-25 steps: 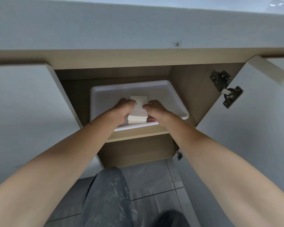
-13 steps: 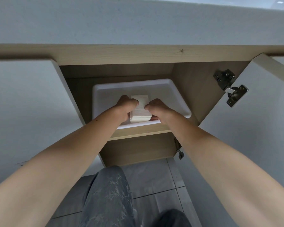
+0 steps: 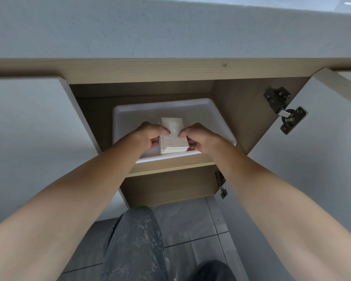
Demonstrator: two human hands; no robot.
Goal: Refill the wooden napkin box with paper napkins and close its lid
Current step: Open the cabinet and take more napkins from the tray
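Gripping a stack of napkins (image 3: 173,136) between left hand (image 3: 150,134) and right hand (image 3: 201,136), inside the white tub (image 3: 217,116).

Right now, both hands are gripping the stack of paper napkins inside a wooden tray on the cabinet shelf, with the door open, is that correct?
Not quite: the tray is white plastic, not wooden, as the head view shows. The rest holds: the left hand and right hand grip the stack of paper napkins from either side on the cabinet shelf, with the door open.
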